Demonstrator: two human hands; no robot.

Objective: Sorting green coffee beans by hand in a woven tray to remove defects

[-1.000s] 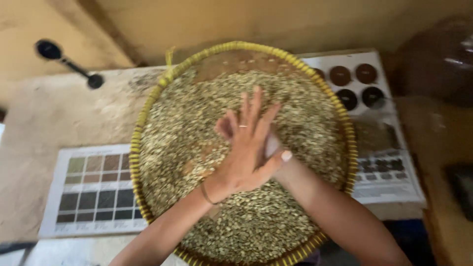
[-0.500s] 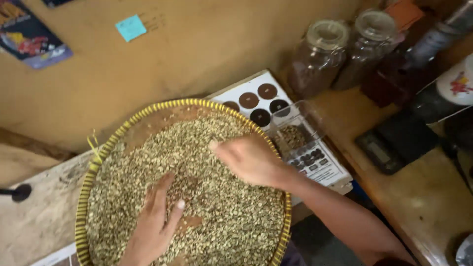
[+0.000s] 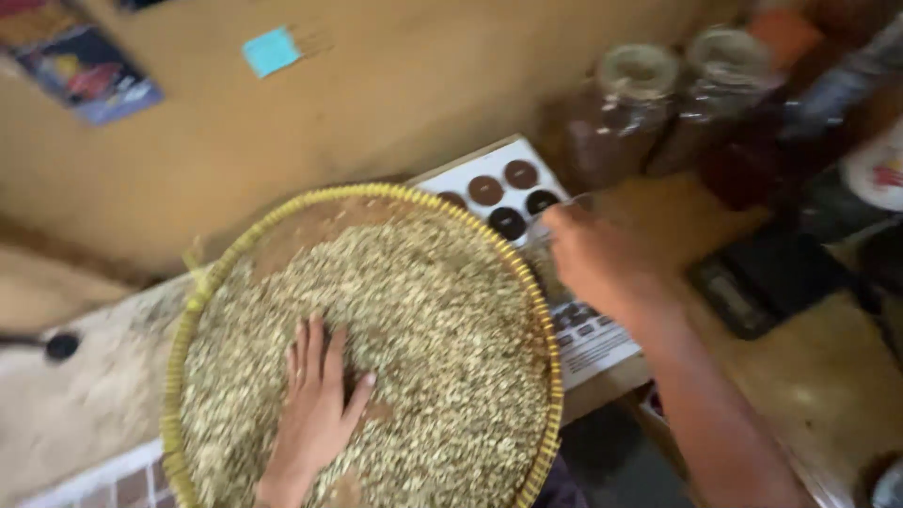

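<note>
Woven straw tray, matt beans, 2 glossy glass jars, paper chart.

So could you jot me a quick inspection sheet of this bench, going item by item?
Surface: wooden counter on the right, pale worn tabletop on the left.
Job's things: round woven tray with a yellow rim, filled with pale green coffee beans.
Clutter: white chart with dark round samples, two glass jars, dark flat scale, colour swatch card, black scoop.
Hands: left hand lies flat on the beans, fingers spread; right hand is off the tray over the chart, blurred, grip unclear.
Cables: nothing seen.
Surroundings: tan wall with a blue note and a poster.
</note>
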